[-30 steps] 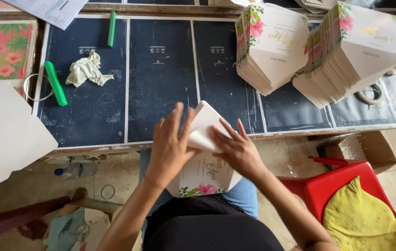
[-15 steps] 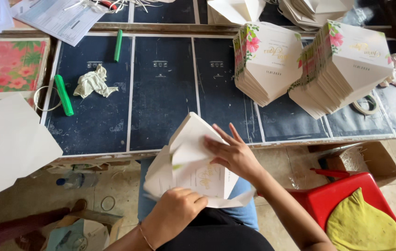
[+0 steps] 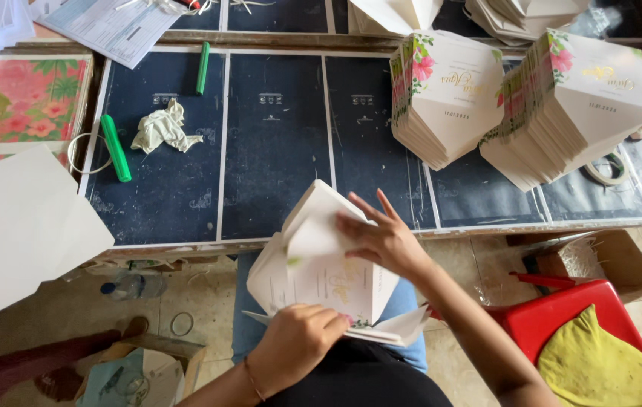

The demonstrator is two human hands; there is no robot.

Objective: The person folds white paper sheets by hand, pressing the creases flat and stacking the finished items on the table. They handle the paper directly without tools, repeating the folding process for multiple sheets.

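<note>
1. Your left hand (image 3: 298, 343) is curling at the lower edge of the white folded paper card with a floral corner (image 3: 321, 275), fingers bunched together and pinching its bottom edge, wrist bent in toward your body.
2. Your right hand (image 3: 381, 237) is lying across the card's upper right part, fingers spread apart and stretched flat, pressing down a raised flap; the forearm is running off toward the lower right.
3. The card is sitting over your lap, just below the near edge of the dark blue panelled worktable (image 3: 275, 158). It is partly unfolded, with one pointed flap standing up at the top left and another panel sticking out underneath at the lower right.
4. On the table, two tall fanned stacks of matching white floral cards (image 3: 449, 98) are standing well apart from your hands, at the far right.
5. A green marker pen (image 3: 116, 148) and a crumpled pale paper scrap (image 3: 162, 130) are lying near each other at the left.
6. Your left thumb is hiding behind the card, so you cannot tell how it is gripping. The print on the card is partly covered by your right hand.
</note>
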